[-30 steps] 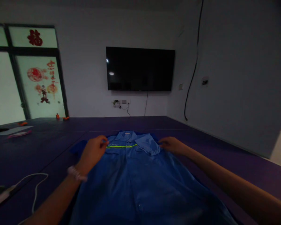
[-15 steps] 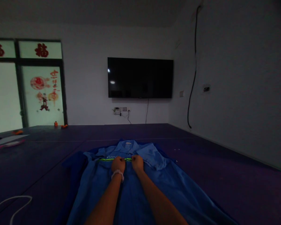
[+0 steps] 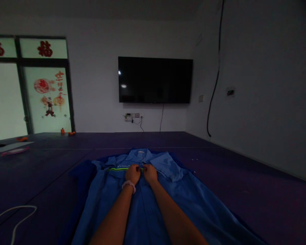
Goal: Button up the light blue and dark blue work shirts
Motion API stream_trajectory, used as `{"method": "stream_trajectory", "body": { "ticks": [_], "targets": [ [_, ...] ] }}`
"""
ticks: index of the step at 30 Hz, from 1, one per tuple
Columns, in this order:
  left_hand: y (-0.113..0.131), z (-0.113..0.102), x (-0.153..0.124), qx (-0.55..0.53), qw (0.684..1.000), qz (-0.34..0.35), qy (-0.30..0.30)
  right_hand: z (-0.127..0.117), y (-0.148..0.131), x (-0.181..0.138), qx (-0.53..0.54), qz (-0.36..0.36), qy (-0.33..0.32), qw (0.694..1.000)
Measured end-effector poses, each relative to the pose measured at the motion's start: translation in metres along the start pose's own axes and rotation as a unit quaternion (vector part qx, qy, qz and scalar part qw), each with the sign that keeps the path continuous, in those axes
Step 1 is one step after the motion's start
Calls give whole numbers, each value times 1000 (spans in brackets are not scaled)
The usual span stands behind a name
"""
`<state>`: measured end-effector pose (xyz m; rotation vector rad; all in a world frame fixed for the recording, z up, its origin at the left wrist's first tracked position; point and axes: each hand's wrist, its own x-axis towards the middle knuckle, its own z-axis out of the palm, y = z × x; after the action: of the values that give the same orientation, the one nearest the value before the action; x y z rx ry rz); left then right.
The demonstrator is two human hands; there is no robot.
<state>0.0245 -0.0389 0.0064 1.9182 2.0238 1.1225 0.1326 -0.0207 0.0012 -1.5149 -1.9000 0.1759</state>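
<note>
A blue work shirt (image 3: 153,204) with a yellow-green reflective stripe across the chest lies spread flat on the dark purple table (image 3: 40,173), collar pointing away from me. My left hand (image 3: 132,174), with a pale bracelet on the wrist, and my right hand (image 3: 150,173) sit side by side at the middle of the chest, just below the collar. Both have their fingers curled and pinch the shirt's front edges where the stripe crosses. Both forearms stretch over the shirt's lower part.
A white cable (image 3: 14,221) loops at the table's near left. Papers and a pink item (image 3: 11,149) lie far left, small orange objects (image 3: 66,132) at the back. A black television (image 3: 155,80) hangs on the far wall; a window (image 3: 28,88) with red decorations is at left.
A second ago my hands were apart, at the shirt's left chest and right shoulder. They have come together at the chest centre and hold there. The view shifted slightly.
</note>
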Motion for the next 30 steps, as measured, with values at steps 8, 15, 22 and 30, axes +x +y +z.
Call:
{"method": "stream_trajectory", "body": {
  "ticks": [8,15,22,30],
  "targets": [
    [-2,8,7,-62,997,33,8,-3,-2,0,4,16,-8,1000],
    [-2,8,7,-72,997,25,14,-4,-2,0,16,24,-15,999],
    [2,6,7,-55,998,25,-6,-5,-2,-1,27,23,-14,999],
    [3,5,5,-49,999,17,-9,-8,-3,-2,29,16,-14,999]
  ]
}}
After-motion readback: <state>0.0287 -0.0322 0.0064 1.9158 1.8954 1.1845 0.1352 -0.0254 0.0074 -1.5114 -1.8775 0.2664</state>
